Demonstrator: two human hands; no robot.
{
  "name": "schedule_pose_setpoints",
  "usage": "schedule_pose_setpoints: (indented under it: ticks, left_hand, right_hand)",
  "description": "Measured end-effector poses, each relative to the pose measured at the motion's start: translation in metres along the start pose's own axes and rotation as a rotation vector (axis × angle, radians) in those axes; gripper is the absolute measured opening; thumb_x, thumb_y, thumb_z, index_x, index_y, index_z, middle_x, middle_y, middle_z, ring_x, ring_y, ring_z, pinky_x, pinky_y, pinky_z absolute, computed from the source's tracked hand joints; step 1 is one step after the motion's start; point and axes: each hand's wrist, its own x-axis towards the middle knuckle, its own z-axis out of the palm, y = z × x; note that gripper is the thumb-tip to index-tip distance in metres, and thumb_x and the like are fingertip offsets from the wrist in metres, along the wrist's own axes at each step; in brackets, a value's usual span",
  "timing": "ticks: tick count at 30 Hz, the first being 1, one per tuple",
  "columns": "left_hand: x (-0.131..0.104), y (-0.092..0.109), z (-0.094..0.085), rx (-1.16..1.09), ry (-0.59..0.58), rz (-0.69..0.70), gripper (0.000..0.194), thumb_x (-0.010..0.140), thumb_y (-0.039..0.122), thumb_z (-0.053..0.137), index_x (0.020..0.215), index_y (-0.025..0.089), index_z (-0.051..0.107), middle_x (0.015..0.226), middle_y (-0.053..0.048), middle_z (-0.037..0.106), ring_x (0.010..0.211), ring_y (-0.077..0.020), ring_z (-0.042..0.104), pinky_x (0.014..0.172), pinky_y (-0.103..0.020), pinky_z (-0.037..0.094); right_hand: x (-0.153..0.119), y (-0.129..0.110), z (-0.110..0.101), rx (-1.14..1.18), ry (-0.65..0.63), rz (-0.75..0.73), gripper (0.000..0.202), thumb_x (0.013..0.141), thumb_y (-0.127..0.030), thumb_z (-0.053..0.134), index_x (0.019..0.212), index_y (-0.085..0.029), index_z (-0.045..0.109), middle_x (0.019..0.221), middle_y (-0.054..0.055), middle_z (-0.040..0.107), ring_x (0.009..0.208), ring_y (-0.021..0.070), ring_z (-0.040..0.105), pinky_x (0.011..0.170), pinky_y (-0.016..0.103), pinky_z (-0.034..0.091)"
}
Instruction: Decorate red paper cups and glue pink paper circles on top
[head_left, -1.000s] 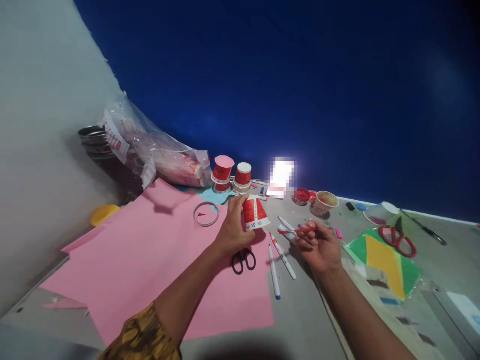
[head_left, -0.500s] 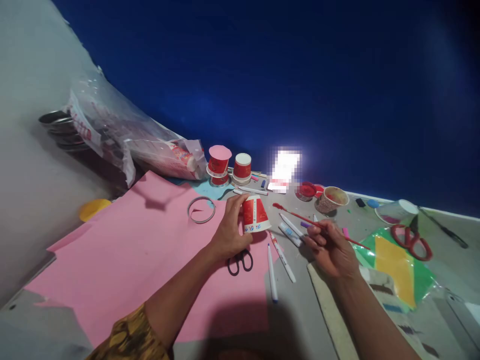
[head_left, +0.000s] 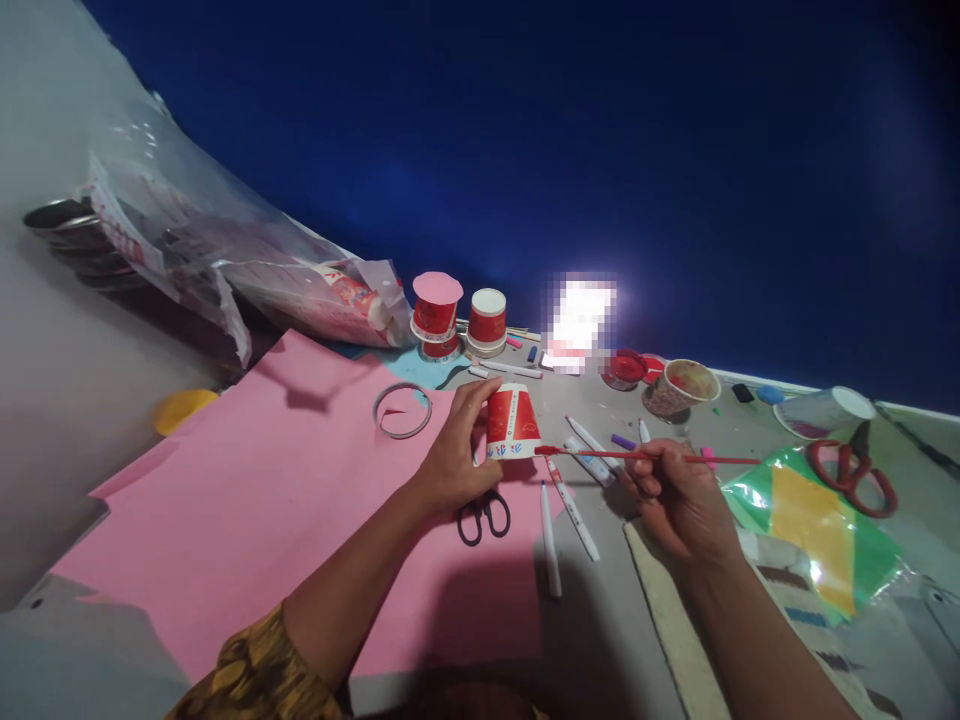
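Note:
My left hand point(head_left: 454, 445) grips a red paper cup point(head_left: 514, 418) upside down, its white rim band with blue marks facing low. In my right hand point(head_left: 679, 495) is a thin red paintbrush point(head_left: 600, 455), pinched along its handle. The red-coated bristles meet the cup's white band at its lower right. Below the cup, black-handled scissors point(head_left: 484, 518) lie on pink paper point(head_left: 300, 510), their blades hidden. Several markers, among them a white marker point(head_left: 550, 540), lie between my hands. A pot of red paint point(head_left: 626, 369) stands beyond the brush.
Cups stand at the back, one pair topped with a pink disc point(head_left: 438, 288). A tape ring point(head_left: 403, 433) lies on the paper. On the right are a stained paper cup point(head_left: 682, 390), red-handled scissors point(head_left: 851, 478) and a green-yellow packet point(head_left: 814, 530). A plastic bag point(head_left: 300, 290) leans left.
The paintbrush has come down and left, from above the cup's side to its white band, and now lies nearly level. My left hand keeps its hold on the cup. The view has shifted slightly.

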Motion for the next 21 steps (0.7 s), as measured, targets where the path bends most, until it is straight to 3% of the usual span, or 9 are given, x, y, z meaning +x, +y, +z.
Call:
schedule_pose_setpoints:
  ticks: [10, 21]
  left_hand:
    - [0.0, 0.002, -0.002, -0.057, -0.213, -0.002, 0.094, 0.065, 0.009, 0.068, 0.153, 0.032, 0.047, 0.153, -0.01, 0.044, 0.146, -0.0348, 0.047, 0.122, -0.054, 0.045]
    - [0.002, 0.008, -0.005, -0.011, -0.215, -0.021, 0.09, 0.064, 0.012, 0.07, 0.151, 0.03, 0.051, 0.153, -0.011, 0.045, 0.147, -0.0363, 0.046, 0.121, -0.055, 0.046]
  right_hand:
    - [-0.004, -0.007, 0.01, 0.029, -0.038, -0.052, 0.034, 0.074, -0.047, 0.096, 0.079, -0.022, 0.075, 0.065, -0.003, 0.064, 0.051, 0.0055, 0.05, 0.054, 0.02, 0.049]
    - [-0.005, -0.006, 0.011, -0.027, -0.033, -0.134, 0.037, 0.077, -0.051, 0.094, 0.079, -0.021, 0.072, 0.065, -0.003, 0.064, 0.051, 0.0059, 0.05, 0.054, 0.021, 0.05]
